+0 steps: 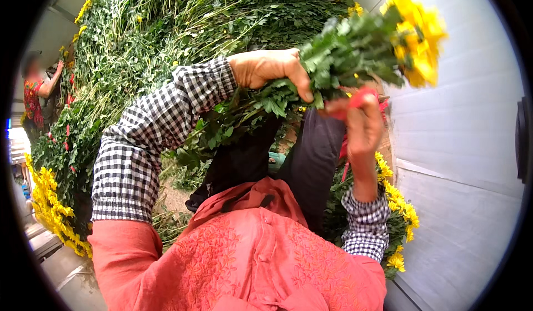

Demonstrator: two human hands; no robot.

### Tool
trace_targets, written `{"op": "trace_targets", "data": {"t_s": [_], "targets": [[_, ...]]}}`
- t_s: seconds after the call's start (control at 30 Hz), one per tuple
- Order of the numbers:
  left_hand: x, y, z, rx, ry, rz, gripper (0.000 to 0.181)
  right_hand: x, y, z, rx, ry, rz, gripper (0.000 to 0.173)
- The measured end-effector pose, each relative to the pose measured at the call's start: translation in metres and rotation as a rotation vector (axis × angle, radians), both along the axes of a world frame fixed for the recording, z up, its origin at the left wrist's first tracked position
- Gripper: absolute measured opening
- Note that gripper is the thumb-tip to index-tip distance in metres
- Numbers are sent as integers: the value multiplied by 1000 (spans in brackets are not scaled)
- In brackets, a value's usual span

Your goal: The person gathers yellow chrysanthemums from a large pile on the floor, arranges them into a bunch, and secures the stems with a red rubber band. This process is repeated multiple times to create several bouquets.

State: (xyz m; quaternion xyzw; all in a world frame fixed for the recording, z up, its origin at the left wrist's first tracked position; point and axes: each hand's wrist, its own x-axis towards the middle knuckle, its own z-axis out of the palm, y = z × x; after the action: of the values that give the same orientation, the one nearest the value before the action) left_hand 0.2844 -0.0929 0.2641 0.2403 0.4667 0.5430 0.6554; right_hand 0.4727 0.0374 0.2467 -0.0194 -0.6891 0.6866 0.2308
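My left hand (275, 70) is closed around the leafy stems of a bunch of yellow chrysanthemums (349, 48), whose blooms point to the upper right. Below the bunch, my right hand (362, 132) is raised with its fingers pinched on a red strip (361, 98), blurred by motion; the strip's material cannot be told. The strip runs close to the stems beside my left fingertips. The lower stems of the bunch pass under my left forearm, above my dark trousers.
A large heap of cut chrysanthemum stems (166, 32) fills the upper left. Yellow blooms (52, 211) edge it at lower left, and more flowers (399, 207) lie at right beside a pale wall (458, 132). Another person (35, 94) is at the far left.
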Motion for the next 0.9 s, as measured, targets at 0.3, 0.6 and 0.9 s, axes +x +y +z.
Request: {"op": "trace_targets", "data": {"t_s": [0.3,0.6,0.9], "targets": [[81,-9,-51,115,1355,24,47,28,-25,15,434,-14,-15,6],[122,-34,-88,38,1278,78,35,-5,-11,-44,-205,-321,136,18],[124,-24,-98,44,1555,192,23,-69,-5,-53,810,-753,336,40]]}}
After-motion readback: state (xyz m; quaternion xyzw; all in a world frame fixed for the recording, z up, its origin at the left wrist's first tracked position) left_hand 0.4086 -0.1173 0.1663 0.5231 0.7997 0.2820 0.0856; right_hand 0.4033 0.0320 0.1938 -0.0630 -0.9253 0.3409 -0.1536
